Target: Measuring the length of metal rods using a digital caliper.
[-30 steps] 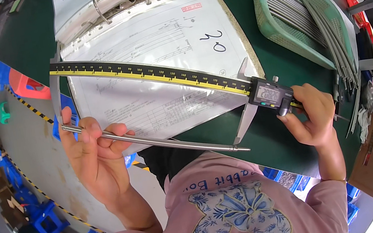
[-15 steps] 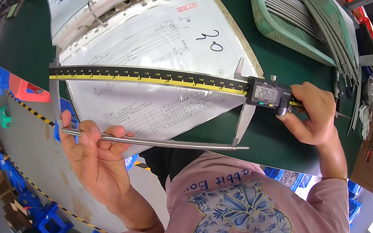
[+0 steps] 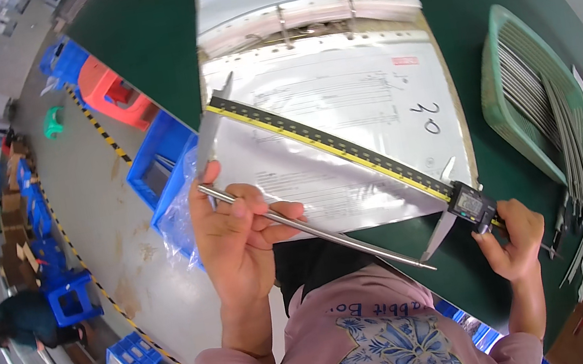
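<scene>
Head view: left hand (image 3: 238,233) closed around a thin steel rod (image 3: 315,230), near its upper end, held above the green worktop (image 3: 153,43) edge. Right hand (image 3: 513,241) grips the slider of a long digital caliper (image 3: 348,153), its beam lying across the open ring binder (image 3: 339,97). Rod looks stiff, light, slick; the grip likely belongs near mid-length. Green basket (image 3: 511,114) of similar rods sits right.
</scene>
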A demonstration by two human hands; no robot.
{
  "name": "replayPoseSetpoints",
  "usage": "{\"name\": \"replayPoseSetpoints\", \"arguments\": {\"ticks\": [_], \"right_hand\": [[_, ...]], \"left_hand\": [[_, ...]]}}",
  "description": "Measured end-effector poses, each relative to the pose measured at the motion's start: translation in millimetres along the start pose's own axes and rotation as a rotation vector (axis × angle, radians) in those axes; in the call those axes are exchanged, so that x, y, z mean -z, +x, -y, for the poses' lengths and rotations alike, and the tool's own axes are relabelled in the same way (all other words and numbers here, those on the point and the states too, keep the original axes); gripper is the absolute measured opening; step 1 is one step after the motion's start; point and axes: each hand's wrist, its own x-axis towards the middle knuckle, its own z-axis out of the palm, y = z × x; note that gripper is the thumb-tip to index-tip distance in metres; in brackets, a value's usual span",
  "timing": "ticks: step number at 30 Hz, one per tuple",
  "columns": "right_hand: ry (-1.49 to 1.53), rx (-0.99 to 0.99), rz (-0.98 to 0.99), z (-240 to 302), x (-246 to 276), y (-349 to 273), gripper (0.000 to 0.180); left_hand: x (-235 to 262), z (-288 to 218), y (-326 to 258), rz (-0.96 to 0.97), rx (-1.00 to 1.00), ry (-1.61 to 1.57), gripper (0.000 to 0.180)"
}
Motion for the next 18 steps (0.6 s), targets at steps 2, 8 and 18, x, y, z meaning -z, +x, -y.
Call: {"name": "replayPoseSetpoints", "arguments": {"ticks": [2, 8, 18], "right_hand": [[0.014, -0.012, 0.007, -1.3, -2.5, 0.8, 0.029], [0.066, 0.032, 0.053, -7.3, -14.1, 2.9, 0.030], [0.036, 0.115, 0.081, -1.3, -25.4, 16.9, 0.032]], "left_hand": [[0.1, 1.0, -1.9, -0.034, 0.026, 0.015, 0.043], [13.1, 8.5, -14.9, -0.120, 0.039, 0.008, 0.043], [36.1, 7.9, -16.6, -0.150, 0.004, -0.037, 0.042]]}}
